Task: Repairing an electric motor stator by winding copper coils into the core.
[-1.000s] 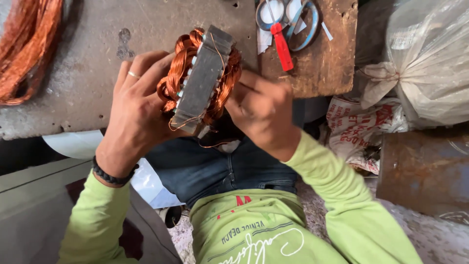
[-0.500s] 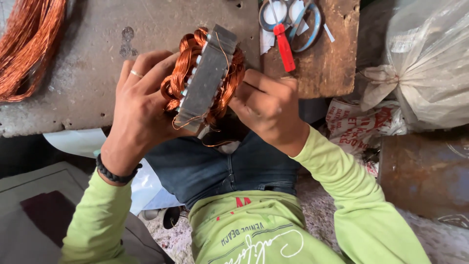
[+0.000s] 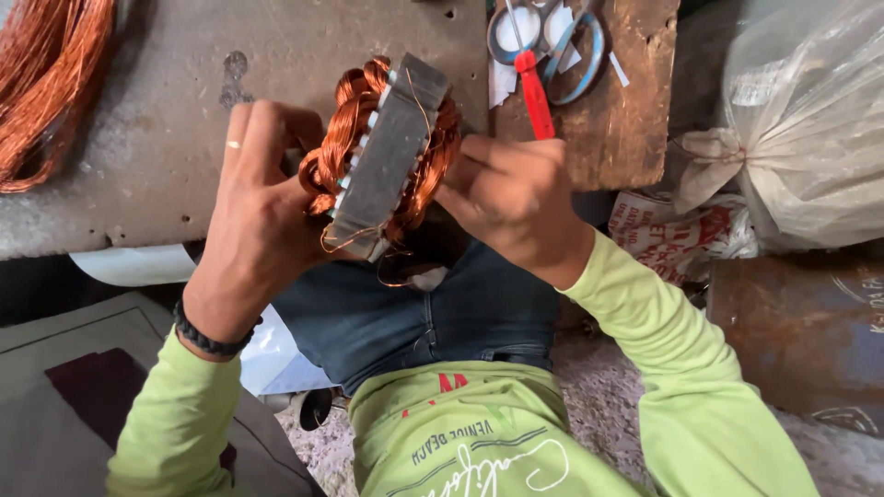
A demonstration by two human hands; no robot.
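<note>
A grey metal motor stator wound with copper wire coils is held up over my lap. My left hand, with a ring on one finger, cups its left side and the coils. My right hand grips its right side, fingers pressed against the copper winding. Thin loose wire ends hang from the stator's lower end. Both sleeves are light green.
A grey slab lies behind the stator, with a bundle of copper wire at its left. A wooden board carries scissors and a red-handled tool. A plastic sack and rusty cylinder stand right.
Both hands and the stator stay together in much the same pose; the view has shifted slightly, and the stator sits a little higher against the slab.
</note>
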